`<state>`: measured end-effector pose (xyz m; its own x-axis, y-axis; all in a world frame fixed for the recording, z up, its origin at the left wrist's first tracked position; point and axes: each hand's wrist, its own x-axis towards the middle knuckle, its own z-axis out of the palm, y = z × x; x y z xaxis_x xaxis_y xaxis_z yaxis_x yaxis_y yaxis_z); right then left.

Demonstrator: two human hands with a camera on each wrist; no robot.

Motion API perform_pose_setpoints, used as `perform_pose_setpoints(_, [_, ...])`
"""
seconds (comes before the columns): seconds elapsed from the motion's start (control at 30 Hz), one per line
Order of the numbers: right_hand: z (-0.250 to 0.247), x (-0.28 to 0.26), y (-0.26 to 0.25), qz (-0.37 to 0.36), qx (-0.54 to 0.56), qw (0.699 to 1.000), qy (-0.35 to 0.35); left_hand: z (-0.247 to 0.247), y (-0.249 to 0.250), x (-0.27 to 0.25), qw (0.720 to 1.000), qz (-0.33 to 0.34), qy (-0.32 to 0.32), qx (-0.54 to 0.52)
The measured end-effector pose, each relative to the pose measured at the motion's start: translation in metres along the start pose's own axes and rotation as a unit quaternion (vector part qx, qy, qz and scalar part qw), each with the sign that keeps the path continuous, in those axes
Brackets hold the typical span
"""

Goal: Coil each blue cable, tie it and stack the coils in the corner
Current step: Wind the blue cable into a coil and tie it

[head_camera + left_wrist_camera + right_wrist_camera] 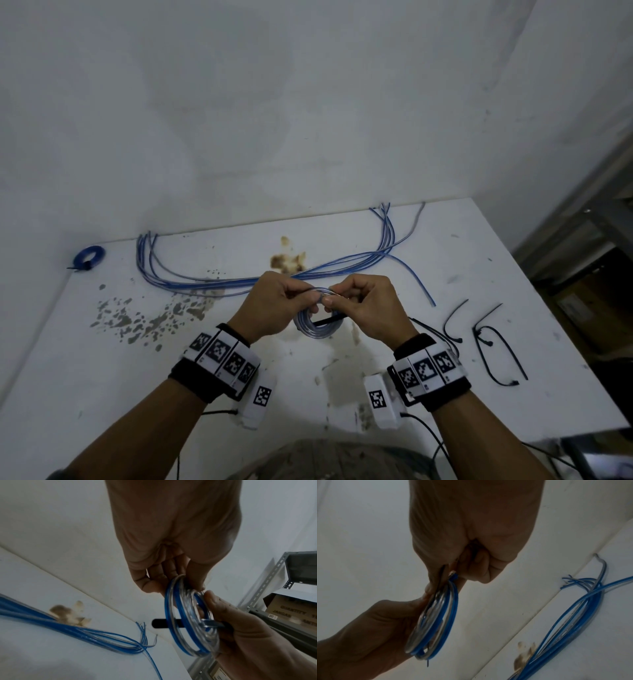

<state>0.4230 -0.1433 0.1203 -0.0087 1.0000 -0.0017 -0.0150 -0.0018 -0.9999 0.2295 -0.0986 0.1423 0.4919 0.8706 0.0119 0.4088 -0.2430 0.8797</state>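
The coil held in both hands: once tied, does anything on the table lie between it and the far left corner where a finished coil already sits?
The coil is held above the table. Toward the tied coil in the corner, the loose blue cables lie across the direct line; lifted over them, nothing visible blocks it.

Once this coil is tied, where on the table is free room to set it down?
Free: beside the tied coil in the far-left corner, and the table left of the left hand. Crowded: loose cables along the wall, zip ties at right.

Blue-and-clear coil point(317, 325), black tie point(329, 320), brown-stained white table point(479, 291).
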Motion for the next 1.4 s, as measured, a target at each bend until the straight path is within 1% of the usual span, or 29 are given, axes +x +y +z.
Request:
perform_pose_setpoints(0.07, [0.0, 0.001, 0.001, -0.001, -0.019, 1.0, -0.002, 0.002, -0.001, 0.0, 1.0, -0.011, 0.002, 0.01])
perform_pose_setpoints(0.2, [0.002, 0.002, 0.005, 0.011, -0.027, 1.0, -0.004, 0.008, -0.002, -0.002, 0.998, -0.005, -0.005, 0.069])
perform_pose_setpoints(0.3, [0.005, 0.001, 0.007, 0.027, -0.008, 1.0, 0.003, 0.011, -0.004, -0.005, 0.995, 0.015, 0.021, 0.1])
perform_pose_setpoints(0.37, [0.005, -0.001, 0.004, 0.041, 0.004, 0.999, 0.0, 0.01, -0.005, -0.005, 0.994, 0.032, 0.026, 0.104])
perform_pose_setpoints(0.43, [0.001, -0.001, 0.001, 0.06, 0.002, 0.998, -0.027, 0.008, -0.005, -0.005, 0.994, 0.042, 0.017, 0.104])
perform_pose_setpoints(0.53, [-0.008, 0.001, -0.005, 0.063, -0.058, 0.993, -0.078, 0.007, -0.005, -0.004, 0.992, 0.06, -0.009, 0.112])
perform_pose_setpoints(0.6, [-0.013, 0.004, -0.009, 0.067, -0.093, 0.989, -0.09, 0.007, -0.004, -0.003, 0.99, 0.07, -0.029, 0.12])
perform_pose_setpoints(0.7, [-0.02, 0.007, -0.009, 0.081, -0.117, 0.985, -0.102, 0.007, -0.003, -0.002, 0.988, 0.07, -0.054, 0.123])
perform_pose_setpoints(0.8, [-0.019, 0.006, -0.008, 0.075, -0.15, 0.978, -0.122, 0.007, -0.002, -0.001, 0.987, 0.067, -0.063, 0.133])
perform_pose_setpoints(0.9, [-0.021, 0.003, -0.009, 0.086, -0.13, 0.978, -0.139, 0.006, -0.003, -0.001, 0.986, 0.072, -0.062, 0.136])
perform_pose_setpoints(1.0, [-0.021, 0.004, -0.011, 0.068, -0.162, 0.974, -0.144, 0.007, -0.003, -0.001, 0.98, 0.097, -0.067, 0.159])
perform_pose_setpoints(1.07, [-0.017, 0.005, -0.009, 0.054, -0.18, 0.974, -0.126, 0.008, -0.004, 0.0, 0.978, 0.106, -0.056, 0.169])
perform_pose_setpoints(1.2, [-0.007, 0.001, 0.002, 0.004, -0.231, 0.97, -0.077, 0.005, -0.008, 0.001, 0.976, 0.116, -0.034, 0.18])
perform_pose_setpoints(1.27, [-0.007, 0.0, 0.002, 0.019, -0.222, 0.972, -0.079, 0.003, -0.009, 0.0, 0.976, 0.116, -0.042, 0.182])
perform_pose_setpoints(1.33, [-0.009, -0.003, 0.0, 0.031, -0.183, 0.977, -0.101, 0.001, -0.011, -0.001, 0.974, 0.115, -0.054, 0.185])
perform_pose_setpoints(1.4, [-0.013, -0.004, -0.001, 0.014, -0.146, 0.983, -0.111, 0.0, -0.011, -0.002, 0.976, 0.103, -0.068, 0.18])
